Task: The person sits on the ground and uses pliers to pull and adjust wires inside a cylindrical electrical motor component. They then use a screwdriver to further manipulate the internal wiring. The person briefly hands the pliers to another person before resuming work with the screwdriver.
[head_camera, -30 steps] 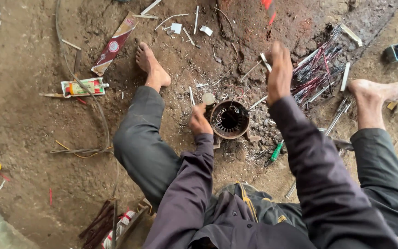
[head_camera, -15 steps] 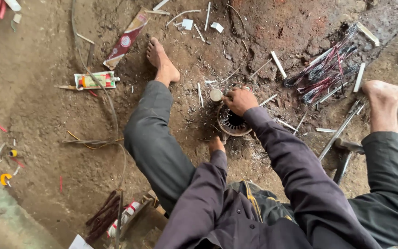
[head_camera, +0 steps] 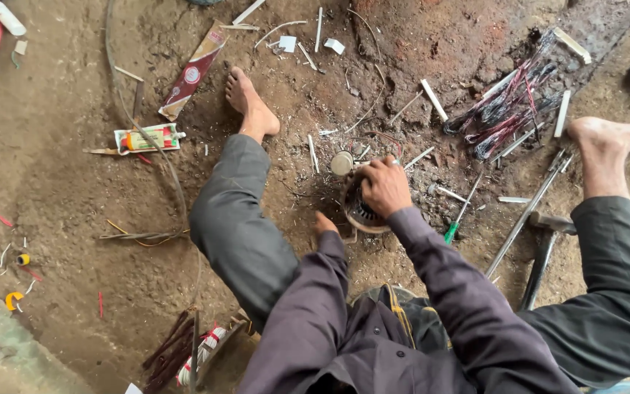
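- Right hand [head_camera: 384, 186] lies on top of the round dark metal motor core w/ slotted rim [head_camera: 362, 211], fingers curled down over its upper face; covers most of it, so only the lower-left rim shows.
- Core sits on the dirt floor [head_camera: 74, 182] between the person's spread legs, just in front of the body.
- Whether the right fingers pinch anything inside the core: can't tell, palm hides it.
- Left hand [head_camera: 324, 222] at the core's left side, mostly hidden by its own purple sleeve [head_camera: 315, 292]; only knuckles/thumb show, touching or just beside the rim, grip not readable.
- Small round pale metal cap [head_camera: 341, 163] just above-left of the core, near the right fingertips, apart from them.
- Green-handled screwdriver [head_camera: 455, 222] on the ground right of the right wrist, tip pointing up-right.
- Bundle of red & black wire strands [head_camera: 508, 109] well apart, upper right, blurry.
- Long grey metal rod [head_camera: 523, 215] & dark hammer-like tool [head_camera: 541, 252] by the right leg; lower ends cut off by the trouser.
- Bare left foot [head_camera: 251, 106] up-left; bare right foot [head_camera: 607, 142] at right edge, partly cut off.
- White-green glue tube [head_camera: 149, 138] left, on the dirt.
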